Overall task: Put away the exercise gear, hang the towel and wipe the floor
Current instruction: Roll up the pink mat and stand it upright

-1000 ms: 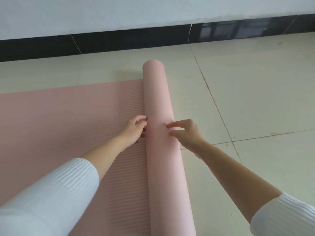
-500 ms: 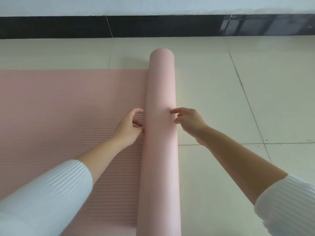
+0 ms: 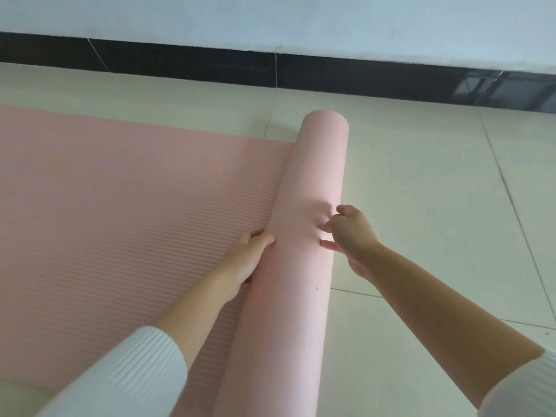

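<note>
Head view: the white left sleeve (image 3: 129, 374) sits at 7 o'clock and the right sleeve (image 3: 523, 389) at 5, with bare forearms reaching inward. The pink mat (image 3: 120, 206) lies flat on the tiled floor (image 3: 421, 206) from 9 o'clock to the centre. Its roll (image 3: 301, 281) runs from 6 up toward 1 o'clock. The left hand (image 3: 248, 257) grips the roll's left side at the seam, fingers curled. The right hand (image 3: 352, 233) clamps the right side, bent fingertips and thumb denting it. At 12 o'clock a black baseboard (image 3: 180, 61) meets a pale wall (image 3: 270, 19).
</note>
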`<state>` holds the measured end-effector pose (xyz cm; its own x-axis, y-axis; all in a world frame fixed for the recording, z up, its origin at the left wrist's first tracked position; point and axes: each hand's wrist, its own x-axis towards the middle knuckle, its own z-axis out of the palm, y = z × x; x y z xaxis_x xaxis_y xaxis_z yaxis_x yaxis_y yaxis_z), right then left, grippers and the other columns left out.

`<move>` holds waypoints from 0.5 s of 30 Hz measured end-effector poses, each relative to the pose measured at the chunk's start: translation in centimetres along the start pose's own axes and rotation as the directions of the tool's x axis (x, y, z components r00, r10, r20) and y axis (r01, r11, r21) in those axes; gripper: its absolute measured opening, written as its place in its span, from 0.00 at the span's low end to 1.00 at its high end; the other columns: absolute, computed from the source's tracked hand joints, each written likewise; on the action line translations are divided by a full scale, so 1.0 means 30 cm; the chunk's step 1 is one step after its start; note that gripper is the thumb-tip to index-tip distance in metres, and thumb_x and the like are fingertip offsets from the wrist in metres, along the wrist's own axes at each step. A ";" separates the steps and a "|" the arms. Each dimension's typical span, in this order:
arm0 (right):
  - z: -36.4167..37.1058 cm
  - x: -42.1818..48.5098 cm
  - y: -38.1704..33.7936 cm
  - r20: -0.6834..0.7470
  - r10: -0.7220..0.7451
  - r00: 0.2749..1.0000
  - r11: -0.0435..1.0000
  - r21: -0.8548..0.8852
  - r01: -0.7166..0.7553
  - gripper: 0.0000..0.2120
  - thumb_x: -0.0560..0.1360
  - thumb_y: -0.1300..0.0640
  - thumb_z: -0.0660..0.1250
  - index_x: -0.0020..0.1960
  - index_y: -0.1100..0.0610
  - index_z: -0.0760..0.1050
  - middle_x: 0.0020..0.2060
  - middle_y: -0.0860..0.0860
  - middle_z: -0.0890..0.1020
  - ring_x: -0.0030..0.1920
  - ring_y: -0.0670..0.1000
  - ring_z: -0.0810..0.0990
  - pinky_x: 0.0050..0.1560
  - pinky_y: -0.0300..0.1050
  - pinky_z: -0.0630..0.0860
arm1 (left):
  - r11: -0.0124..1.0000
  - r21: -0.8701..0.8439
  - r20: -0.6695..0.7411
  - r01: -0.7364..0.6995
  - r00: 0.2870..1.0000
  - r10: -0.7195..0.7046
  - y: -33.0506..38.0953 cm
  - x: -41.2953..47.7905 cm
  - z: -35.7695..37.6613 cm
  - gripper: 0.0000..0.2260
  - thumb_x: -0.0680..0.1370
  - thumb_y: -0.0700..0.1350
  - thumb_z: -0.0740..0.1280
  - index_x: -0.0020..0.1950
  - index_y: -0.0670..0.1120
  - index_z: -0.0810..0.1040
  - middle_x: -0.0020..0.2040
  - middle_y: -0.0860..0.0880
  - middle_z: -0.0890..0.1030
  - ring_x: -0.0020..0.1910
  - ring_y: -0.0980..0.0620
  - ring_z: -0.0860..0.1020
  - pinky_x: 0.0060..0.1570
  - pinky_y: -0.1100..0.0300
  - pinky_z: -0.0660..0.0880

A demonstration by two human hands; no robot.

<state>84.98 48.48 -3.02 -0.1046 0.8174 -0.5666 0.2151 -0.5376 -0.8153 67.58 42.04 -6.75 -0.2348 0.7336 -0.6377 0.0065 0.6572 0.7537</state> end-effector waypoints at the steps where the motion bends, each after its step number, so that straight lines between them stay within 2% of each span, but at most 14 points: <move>1: 0.016 0.008 -0.007 -0.001 0.007 1.000 1.000 -0.025 -0.007 0.20 0.76 0.70 0.57 0.68 0.64 0.68 0.47 0.49 0.73 0.50 0.52 0.77 0.58 0.53 0.78 | 0.998 0.040 -0.053 -0.058 0.997 0.060 0.004 0.007 -0.025 0.12 0.75 0.49 0.66 0.58 0.52 0.75 0.47 0.55 0.80 0.43 0.56 0.78 0.40 0.58 0.73; 3: 0.056 0.023 -0.019 -0.010 -0.036 0.999 0.994 -0.105 0.035 0.16 0.74 0.72 0.56 0.56 0.61 0.76 0.40 0.50 0.75 0.44 0.53 0.76 0.57 0.58 0.78 | 0.984 0.114 -0.108 -0.136 0.983 0.148 0.009 0.022 -0.079 0.13 0.76 0.44 0.66 0.60 0.51 0.76 0.50 0.55 0.80 0.47 0.54 0.80 0.44 0.56 0.75; 4: 0.080 0.030 -0.026 -0.009 -0.084 0.996 0.980 -0.183 0.081 0.16 0.73 0.70 0.55 0.52 0.58 0.78 0.41 0.52 0.76 0.42 0.54 0.75 0.56 0.59 0.78 | 0.984 0.107 -0.109 -0.140 0.982 0.152 0.008 0.028 -0.104 0.13 0.76 0.41 0.66 0.60 0.50 0.77 0.50 0.53 0.81 0.47 0.51 0.81 0.45 0.54 0.76; 5: 0.104 0.037 -0.034 0.002 -0.141 0.990 0.944 -0.301 0.135 0.17 0.73 0.68 0.55 0.53 0.56 0.79 0.46 0.53 0.77 0.44 0.54 0.74 0.54 0.57 0.78 | 0.990 0.076 -0.099 -0.122 0.987 0.129 0.007 0.027 -0.123 0.12 0.76 0.40 0.65 0.58 0.51 0.78 0.49 0.52 0.82 0.46 0.49 0.81 0.44 0.53 0.77; 6: 0.129 0.046 -0.040 0.018 -0.193 0.981 0.878 -0.443 0.181 0.20 0.73 0.66 0.55 0.58 0.54 0.78 0.54 0.54 0.75 0.49 0.54 0.72 0.52 0.52 0.76 | 0.995 0.038 -0.076 -0.093 0.993 0.095 0.006 0.022 -0.137 0.11 0.77 0.40 0.64 0.56 0.51 0.78 0.49 0.50 0.82 0.44 0.48 0.81 0.42 0.53 0.77; 7: 0.150 0.052 -0.046 0.026 -0.233 0.972 0.789 -0.579 0.204 0.23 0.73 0.65 0.56 0.63 0.51 0.75 0.60 0.53 0.71 0.56 0.55 0.69 0.55 0.49 0.71 | 0.998 0.009 -0.047 -0.059 0.997 0.060 0.008 0.012 -0.149 0.09 0.78 0.41 0.64 0.55 0.52 0.79 0.48 0.48 0.83 0.42 0.49 0.80 0.40 0.54 0.77; 9: 0.175 0.053 -0.058 0.001 -0.290 0.957 0.678 -0.706 0.206 0.26 0.72 0.64 0.57 0.65 0.45 0.72 0.63 0.50 0.65 0.63 0.54 0.61 0.57 0.50 0.64 | 1.000 0.007 0.007 0.006 1.000 -0.006 0.008 -0.003 -0.163 0.07 0.79 0.48 0.63 0.55 0.53 0.78 0.50 0.49 0.83 0.42 0.51 0.79 0.40 0.56 0.76; 10: 0.176 0.052 -0.061 -0.010 -0.299 0.954 0.684 -0.699 0.207 0.25 0.71 0.63 0.57 0.63 0.43 0.73 0.63 0.50 0.64 0.64 0.54 0.60 0.57 0.50 0.64 | 0.999 0.019 0.036 0.030 0.999 -0.031 0.007 -0.008 -0.168 0.08 0.79 0.53 0.62 0.56 0.55 0.77 0.51 0.51 0.83 0.43 0.51 0.80 0.41 0.56 0.76; 12: 0.160 0.052 -0.057 -0.015 -0.270 0.963 0.785 -0.583 0.211 0.22 0.73 0.62 0.57 0.61 0.42 0.73 0.62 0.50 0.65 0.59 0.53 0.65 0.55 0.47 0.68 | 0.998 0.028 0.106 0.059 0.992 -0.062 0.006 -0.024 -0.165 0.13 0.76 0.61 0.63 0.58 0.59 0.73 0.49 0.55 0.83 0.44 0.53 0.81 0.41 0.57 0.75; 14: 0.134 0.042 -0.044 -0.038 -0.218 0.975 0.889 -0.419 0.182 0.18 0.75 0.60 0.58 0.59 0.44 0.74 0.60 0.51 0.68 0.49 0.48 0.72 0.42 0.41 0.71 | 0.997 0.055 0.153 0.046 0.987 -0.054 0.003 -0.037 -0.152 0.20 0.73 0.65 0.66 0.61 0.62 0.68 0.46 0.58 0.84 0.43 0.55 0.82 0.39 0.57 0.75; 15: 0.121 0.035 -0.040 -0.064 -0.195 0.979 0.922 -0.354 0.160 0.16 0.75 0.60 0.59 0.58 0.45 0.74 0.60 0.51 0.70 0.46 0.46 0.74 0.38 0.41 0.72 | 0.997 0.074 0.174 0.030 0.984 -0.043 0.002 -0.043 -0.141 0.23 0.71 0.65 0.68 0.62 0.64 0.66 0.46 0.58 0.85 0.43 0.56 0.83 0.40 0.57 0.76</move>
<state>81.10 49.23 -3.06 -0.0817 0.9180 -0.3882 0.5249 -0.2915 -0.7997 63.78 40.40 -5.21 -0.0625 0.7239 -0.6871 0.0715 0.6899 0.7203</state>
